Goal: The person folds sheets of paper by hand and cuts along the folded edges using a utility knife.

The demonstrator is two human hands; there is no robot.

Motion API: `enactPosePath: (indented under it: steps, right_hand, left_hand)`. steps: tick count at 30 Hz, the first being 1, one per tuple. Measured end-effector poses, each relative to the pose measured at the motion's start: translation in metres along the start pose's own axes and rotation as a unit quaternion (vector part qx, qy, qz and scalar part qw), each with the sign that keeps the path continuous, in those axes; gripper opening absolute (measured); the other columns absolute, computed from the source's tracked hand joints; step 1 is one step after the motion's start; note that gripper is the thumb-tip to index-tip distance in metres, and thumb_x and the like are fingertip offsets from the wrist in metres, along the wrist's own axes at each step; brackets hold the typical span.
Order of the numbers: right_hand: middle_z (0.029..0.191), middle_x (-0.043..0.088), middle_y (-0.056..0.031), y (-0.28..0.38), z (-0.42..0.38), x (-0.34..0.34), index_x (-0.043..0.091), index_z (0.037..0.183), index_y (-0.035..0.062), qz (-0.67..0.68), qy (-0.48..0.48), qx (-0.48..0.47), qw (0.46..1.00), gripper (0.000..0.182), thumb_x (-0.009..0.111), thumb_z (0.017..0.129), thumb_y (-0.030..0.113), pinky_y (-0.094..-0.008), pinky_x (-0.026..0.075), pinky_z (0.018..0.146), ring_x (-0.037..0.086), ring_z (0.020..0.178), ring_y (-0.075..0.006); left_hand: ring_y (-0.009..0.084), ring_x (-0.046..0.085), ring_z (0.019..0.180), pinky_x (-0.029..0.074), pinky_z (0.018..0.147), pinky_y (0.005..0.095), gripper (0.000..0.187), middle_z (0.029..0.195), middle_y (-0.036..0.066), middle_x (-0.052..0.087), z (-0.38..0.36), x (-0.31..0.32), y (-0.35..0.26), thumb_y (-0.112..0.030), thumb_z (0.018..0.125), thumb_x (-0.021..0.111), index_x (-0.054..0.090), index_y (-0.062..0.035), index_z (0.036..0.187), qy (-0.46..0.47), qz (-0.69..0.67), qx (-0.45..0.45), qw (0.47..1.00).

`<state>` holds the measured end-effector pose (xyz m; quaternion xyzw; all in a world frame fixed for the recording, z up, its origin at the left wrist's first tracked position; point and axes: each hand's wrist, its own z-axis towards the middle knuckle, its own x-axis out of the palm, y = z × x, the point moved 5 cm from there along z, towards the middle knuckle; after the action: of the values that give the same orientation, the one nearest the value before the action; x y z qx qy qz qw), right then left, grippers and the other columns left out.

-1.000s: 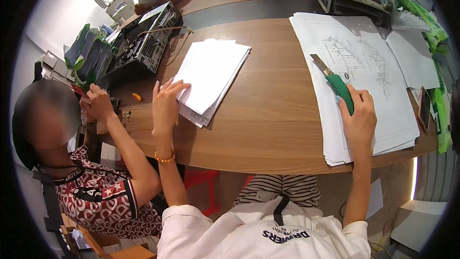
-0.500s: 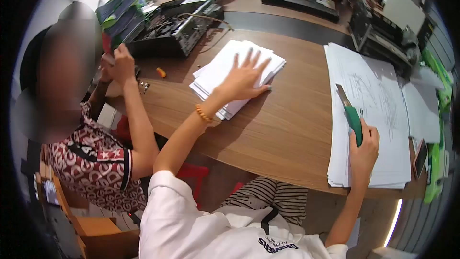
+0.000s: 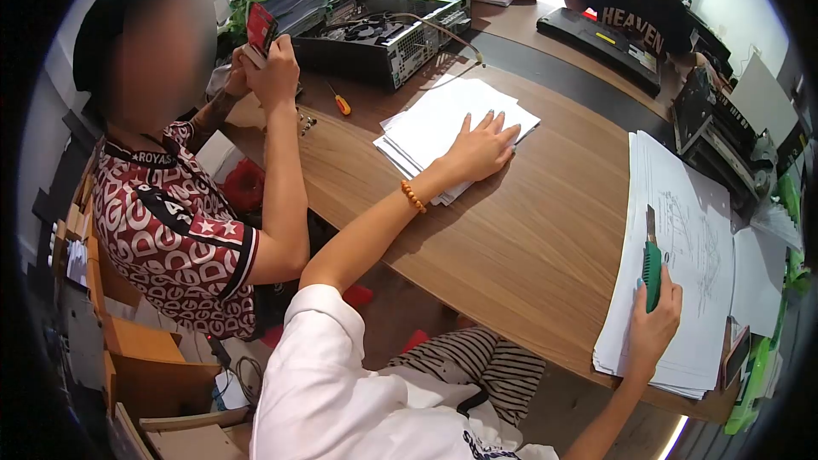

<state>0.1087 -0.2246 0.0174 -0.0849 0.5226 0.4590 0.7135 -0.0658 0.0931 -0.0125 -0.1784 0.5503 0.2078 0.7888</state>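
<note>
My left hand [image 3: 483, 146] lies flat, fingers spread, on a stack of white paper [image 3: 443, 123] on the wooden table [image 3: 528, 238]. A bead bracelet is on that wrist. My right hand [image 3: 654, 320] grips a green utility knife [image 3: 652, 260] with its blade out, pointing away from me. The knife rests over a thick pile of printed drawings [image 3: 682, 264] at the table's right end.
A person in a red patterned shirt [image 3: 170, 221] sits at my left, holding a red object [image 3: 260, 28]. An open computer case [image 3: 383, 30], a small screwdriver [image 3: 341, 104] and other people are at the far side. A phone [image 3: 734, 356] lies near the drawings.
My view has swung left and the paper stack now sits further right. My left hand went from the stack's edge to flat on top. The right hand keeps the knife.
</note>
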Motion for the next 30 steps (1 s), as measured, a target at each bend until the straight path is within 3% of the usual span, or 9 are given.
enactPosePath:
  steps: [7,12,16,18,22,24,26,27,30]
  right_hand:
    - [0.089,0.053,-0.0168,0.071,-0.006,0.014,0.053,0.118,-0.0022,-0.001,0.095,-0.109,0.989,0.044,0.065,0.079,0.015,-0.0391,0.046,0.07,0.056,0.079,-0.0306]
    - [0.093,0.054,-0.017,0.117,-0.017,0.012,0.05,0.119,-0.0038,0.079,0.126,-0.234,0.961,0.047,0.065,0.08,0.017,-0.036,0.048,0.067,0.057,0.082,-0.0288]
    - [0.098,0.054,-0.0181,0.098,-0.019,-0.007,0.051,0.119,-0.0027,0.089,0.075,-0.234,0.965,0.046,0.065,0.079,0.014,-0.0379,0.047,0.075,0.055,0.087,-0.0307]
    - [0.103,0.053,-0.0193,0.071,-0.025,-0.018,0.051,0.119,-0.0027,0.095,0.096,-0.174,0.975,0.045,0.065,0.078,0.012,-0.0404,0.045,0.081,0.054,0.094,-0.0325]
    - [0.124,0.044,-0.0243,-0.003,-0.041,-0.04,0.049,0.121,-0.0029,-0.002,0.072,-0.112,0.991,0.046,0.062,0.079,0.01,-0.0426,0.039,0.093,0.045,0.113,-0.038]
    - [0.131,0.039,-0.0258,-0.029,-0.053,-0.05,0.048,0.122,-0.0029,-0.061,0.068,-0.075,0.993,0.047,0.061,0.08,0.012,-0.0434,0.036,0.098,0.04,0.12,-0.0397]
    - [0.137,0.032,-0.0267,-0.047,-0.067,-0.053,0.044,0.127,-0.0019,-0.086,0.14,-0.04,0.986,0.05,0.058,0.084,0.018,-0.0454,0.028,0.104,0.032,0.126,-0.0413]
    - [0.138,0.03,-0.0269,-0.052,-0.076,-0.052,0.04,0.131,-0.0005,-0.089,0.186,-0.056,0.977,0.057,0.058,0.084,0.028,-0.0501,0.023,0.105,0.03,0.128,-0.0408]
    - [0.139,0.03,-0.0268,-0.033,-0.089,-0.064,0.038,0.132,0.0005,-0.117,0.221,-0.075,0.965,0.069,0.062,0.08,0.038,-0.0541,0.02,0.105,0.029,0.129,-0.04]
  left_hand:
    - [0.0375,0.032,0.128,0.024,0.102,0.0576,0.046,0.135,0.02,0.037,-0.001,-0.002,0.0,-0.03,0.091,0.043,0.039,-0.0115,0.133,0.009,-0.021,-0.005,1.0]
    - [0.0379,0.031,0.128,0.023,0.102,0.0578,0.046,0.137,0.02,0.035,-0.002,-0.002,-0.002,-0.032,0.092,0.043,0.039,-0.0116,0.133,0.009,-0.026,0.0,1.0]
    - [0.0384,0.029,0.13,0.022,0.103,0.0585,0.048,0.138,0.022,0.032,0.0,-0.002,-0.001,-0.034,0.093,0.041,0.036,-0.011,0.135,0.025,-0.03,0.005,0.999]
    - [0.0398,0.026,0.131,0.02,0.103,0.0589,0.051,0.14,0.023,0.03,0.0,-0.004,0.0,-0.035,0.093,0.041,0.033,-0.0108,0.137,0.01,-0.066,-0.019,0.998]
    - [0.0413,0.024,0.131,0.018,0.104,0.0586,0.052,0.14,0.025,0.029,0.01,-0.023,-0.018,-0.036,0.093,0.041,0.031,-0.0107,0.138,-0.009,-0.059,-0.002,0.998]
    - [0.0398,0.025,0.131,0.02,0.102,0.0614,0.056,0.137,0.027,0.032,0.017,-0.031,-0.033,-0.038,0.092,0.042,0.032,-0.0057,0.137,-0.009,-0.081,0.035,0.996]
    - [0.0396,0.025,0.131,0.021,0.103,0.0592,0.057,0.137,0.027,0.032,0.027,-0.042,-0.053,-0.037,0.092,0.044,0.032,-0.0057,0.137,0.0,-0.08,0.062,0.995]
    - [0.0393,0.025,0.132,0.022,0.103,0.0579,0.056,0.137,0.026,0.032,0.033,-0.044,-0.064,-0.036,0.092,0.045,0.032,-0.0054,0.137,0.022,-0.1,0.094,0.99]
    - [0.0383,0.025,0.132,0.023,0.105,0.0553,0.053,0.137,0.025,0.033,0.052,-0.053,-0.095,-0.033,0.091,0.048,0.036,-0.007,0.135,0.058,-0.143,0.159,0.975]
